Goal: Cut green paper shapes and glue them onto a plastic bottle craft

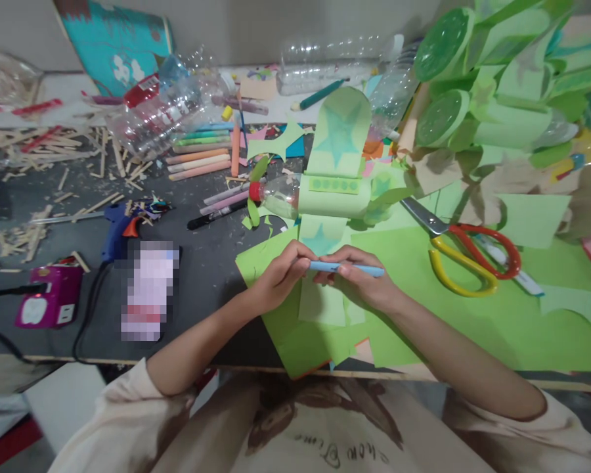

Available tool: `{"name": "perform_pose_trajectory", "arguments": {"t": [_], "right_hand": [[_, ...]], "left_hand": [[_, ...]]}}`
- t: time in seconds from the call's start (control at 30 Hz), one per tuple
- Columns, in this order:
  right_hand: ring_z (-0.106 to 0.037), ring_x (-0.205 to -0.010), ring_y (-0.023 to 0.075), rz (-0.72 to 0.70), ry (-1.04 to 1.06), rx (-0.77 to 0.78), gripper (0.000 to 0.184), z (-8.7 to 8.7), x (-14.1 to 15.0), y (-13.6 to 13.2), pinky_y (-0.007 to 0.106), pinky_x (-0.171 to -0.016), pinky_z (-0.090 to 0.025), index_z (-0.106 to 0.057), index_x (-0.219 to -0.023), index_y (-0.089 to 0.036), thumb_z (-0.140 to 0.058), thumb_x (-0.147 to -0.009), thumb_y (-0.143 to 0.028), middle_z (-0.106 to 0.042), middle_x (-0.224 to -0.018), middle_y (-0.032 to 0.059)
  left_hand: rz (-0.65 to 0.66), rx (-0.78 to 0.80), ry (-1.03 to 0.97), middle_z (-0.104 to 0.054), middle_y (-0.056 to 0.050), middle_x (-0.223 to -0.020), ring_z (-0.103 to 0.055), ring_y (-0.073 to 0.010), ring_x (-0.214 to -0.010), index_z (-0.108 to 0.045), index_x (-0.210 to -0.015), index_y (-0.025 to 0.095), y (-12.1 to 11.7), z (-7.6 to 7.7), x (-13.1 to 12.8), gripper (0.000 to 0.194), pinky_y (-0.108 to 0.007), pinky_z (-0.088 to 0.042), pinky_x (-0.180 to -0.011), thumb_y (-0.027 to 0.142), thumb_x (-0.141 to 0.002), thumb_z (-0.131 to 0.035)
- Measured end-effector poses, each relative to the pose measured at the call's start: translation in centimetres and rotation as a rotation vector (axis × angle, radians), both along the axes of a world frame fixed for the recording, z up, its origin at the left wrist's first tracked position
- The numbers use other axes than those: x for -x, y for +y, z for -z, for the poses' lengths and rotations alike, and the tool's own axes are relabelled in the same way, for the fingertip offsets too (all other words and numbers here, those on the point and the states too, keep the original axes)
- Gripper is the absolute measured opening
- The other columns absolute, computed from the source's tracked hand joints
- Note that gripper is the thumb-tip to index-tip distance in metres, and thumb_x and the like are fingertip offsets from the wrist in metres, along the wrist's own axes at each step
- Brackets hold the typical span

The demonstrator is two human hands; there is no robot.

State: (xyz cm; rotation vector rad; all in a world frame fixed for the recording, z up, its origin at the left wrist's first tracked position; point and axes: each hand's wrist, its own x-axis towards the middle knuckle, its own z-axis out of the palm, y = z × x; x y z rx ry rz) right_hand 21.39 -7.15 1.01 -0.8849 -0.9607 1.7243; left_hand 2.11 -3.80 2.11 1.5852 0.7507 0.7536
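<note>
Centrally in the head view, a light-blue pen [325, 266] is held between the person's two hands, lying nearly level above the near edge of the table [197, 263]. The left hand [282, 272] has its grip pinching the pen's left end between thumb and forefinger; the right hand [367, 272] has its grip pinching farther along, with the other end jutting out past the thumb. Just beyond the hands, a paper-wrapped bottle [335, 198] lies on its side, its red cap [256, 191] pointing left; one star-marked flap [339, 131] extends away from it, and another reaches down beneath the hands. Green sheets [512, 328] spread underneath and to the right, bearing scissors [439, 228] with one red and one yellow handle. To the left are a blue glue gun [113, 230], a phone [150, 289] with its screen blurred out, and a magenta box [49, 299] with a black cable. Farther back sit a row of coloured pens [199, 156], scattered wooden sticks [29, 233] and clear plastic bottles [165, 121], while more green-clad bottles [517, 135] are piled at upper right.
</note>
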Motion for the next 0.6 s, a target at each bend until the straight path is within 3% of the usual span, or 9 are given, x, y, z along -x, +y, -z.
{"name": "perform_pose_trajectory", "arguments": {"t": [0.1, 0.23, 0.33, 0.43, 0.5, 0.53, 0.6], "right_hand": [[-0.069, -0.066, 0.0145, -0.027, -0.038, 0.002, 0.029, -0.1, -0.1, 0.1, 0.028, -0.060, -0.055, -0.073, -0.087, -0.020, -0.076, -0.078, -0.047, -0.073, -0.070, 0.0021], [-0.069, -0.066, 0.0150, 0.065, -0.123, -0.064, 0.041, -0.6, 0.4, -0.2, 0.031, -0.062, -0.058, -0.071, -0.095, -0.022, -0.074, -0.075, -0.058, -0.074, -0.079, 0.0031], [-0.062, -0.053, 0.0142, 0.315, -0.202, -0.249, 0.048, -1.2, 0.1, 0.0, 0.029, -0.047, -0.052, -0.069, -0.089, -0.027, -0.063, -0.076, -0.073, -0.068, -0.067, 0.0004], [-0.055, -0.050, 0.0132, 0.687, -0.391, -0.412, 0.026, -1.8, -1.9, 0.9, 0.028, -0.044, -0.047, -0.066, -0.082, -0.031, -0.064, -0.085, -0.057, -0.059, -0.062, -0.0022], [-0.061, -0.065, 0.0148, 0.871, -0.549, -0.461, 0.013, -2.0, -4.2, 1.8, 0.030, -0.059, -0.054, -0.065, -0.092, -0.033, -0.067, -0.087, -0.045, -0.061, -0.077, -0.0007], [-0.065, -0.080, 0.0177, 0.873, -0.626, -0.475, 0.018, -2.0, -5.4, 2.3, 0.034, -0.070, -0.057, -0.063, -0.100, -0.035, -0.068, -0.086, -0.044, -0.064, -0.091, 0.0012], [-0.060, -0.117, 0.0260, 0.672, -0.775, -0.468, 0.043, -1.7, -7.7, 3.2, 0.043, -0.095, -0.054, -0.055, -0.122, -0.039, -0.072, -0.082, -0.045, -0.058, -0.128, 0.0047]], "left_hand": [[0.000, 0.011, 0.018, -0.055, 0.000, -0.076, -0.053, -0.0131, -0.066, -0.052, -0.088, 0.021, 0.1, -0.2, 0.0, 0.041, -0.027, -0.045, -0.061, 0.059, -0.097, -0.040], [-0.043, 0.045, 0.056, -0.058, 0.000, -0.074, -0.055, -0.0125, -0.064, -0.055, -0.083, 0.021, 0.7, -0.6, 0.1, 0.040, -0.025, -0.044, -0.057, 0.060, -0.087, -0.059], [-0.151, 0.020, 0.036, -0.058, 0.001, -0.070, -0.053, -0.0114, -0.058, -0.058, -0.078, 0.021, 1.5, -1.1, 1.1, 0.036, -0.024, -0.042, -0.051, 0.056, -0.082, -0.066], [-0.343, -0.080, 0.091, -0.060, 0.001, -0.068, -0.052, -0.0120, -0.056, -0.061, -0.076, 0.021, 2.7, -2.2, 3.5, 0.029, -0.025, -0.044, -0.052, 0.048, -0.081, -0.068], [-0.383, -0.158, 0.241, -0.065, -0.001, -0.075, -0.058, -0.0149, -0.064, -0.064, -0.079, 0.020, 3.4, -3.1, 5.6, 0.023, -0.028, -0.049, -0.060, 0.042, -0.080, -0.069], [-0.364, -0.188, 0.321, -0.067, -0.002, -0.075, -0.060, -0.0161, -0.067, -0.065, -0.079, 0.020, 3.6, -3.5, 6.8, 0.021, -0.028, -0.050, -0.062, 0.041, -0.078, -0.071], [-0.334, -0.224, 0.470, -0.070, -0.002, -0.077, -0.064, -0.0183, -0.071, -0.066, -0.080, 0.021, 3.7, -4.1, 9.0, 0.019, -0.029, -0.051, -0.065, 0.040, -0.079, -0.069]]}}
